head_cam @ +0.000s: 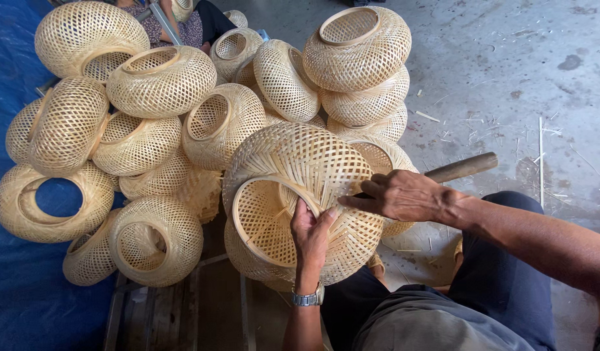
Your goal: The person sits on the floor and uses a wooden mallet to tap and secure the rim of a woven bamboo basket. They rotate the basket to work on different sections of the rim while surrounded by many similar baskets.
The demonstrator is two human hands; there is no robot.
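Soft, even daylight filled the scene, bright without harsh glare. The concrete floor (508, 71) looked pale and slightly washed at top right. Shadows were faint and diffuse, deepest in the gaps between the woven bamboo lampshades (160, 81). Focus was sharp throughout, with no motion blur; the wide lens bowed shapes mildly near the edges.

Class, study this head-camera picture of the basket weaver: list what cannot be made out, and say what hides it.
- Head view: the tool end of the wooden handle is hidden behind the right hand and the held basket.
- Left hand: its fingertips are curled over the basket rim.
- A second person is cut off by the top edge.
- The lower baskets in the stack are covered by the upper ones.
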